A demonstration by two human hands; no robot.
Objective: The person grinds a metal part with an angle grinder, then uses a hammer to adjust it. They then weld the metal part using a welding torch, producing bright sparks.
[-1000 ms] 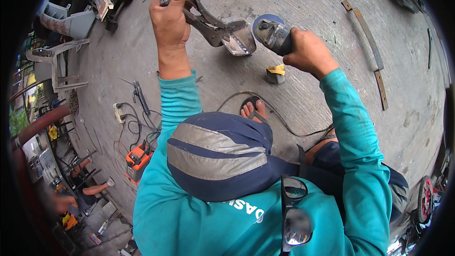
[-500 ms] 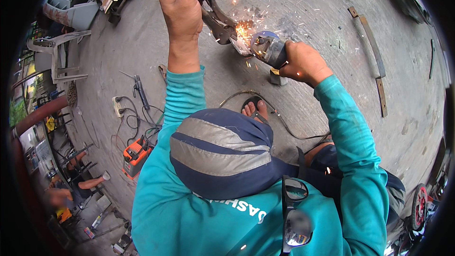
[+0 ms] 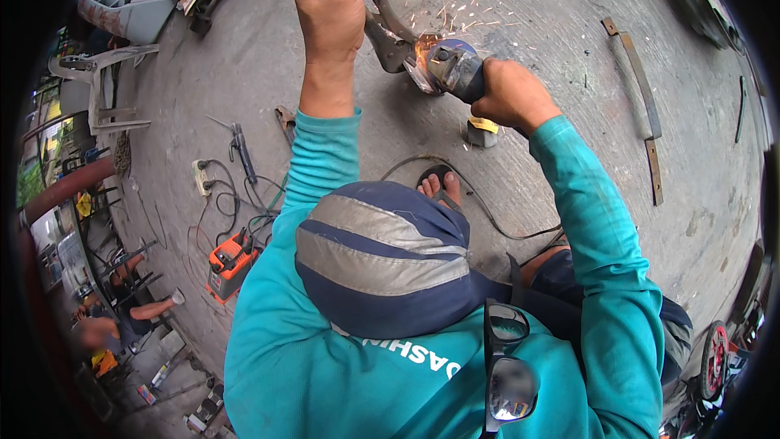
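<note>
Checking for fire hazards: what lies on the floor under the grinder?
Below the grinder in the right hand lies bare concrete floor with sparks, plus a small yellow-topped block. The floor directly beneath the hand is hidden.

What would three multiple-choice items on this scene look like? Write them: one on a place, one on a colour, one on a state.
1. Where is the grinder?
A. in the right hand
B. on the floor
C. on a chair

2. What colour is the box on the floor at the left?
A. green
B. orange
C. white

3. What is happening where the grinder meets the metal piece held in the left hand?
A. sparks fly
B. water sprays
C. nothing

A: the right hand grips its body.
B: its casing is orange, with cables beside it.
A: bright sparks scatter above the contact point.
</note>
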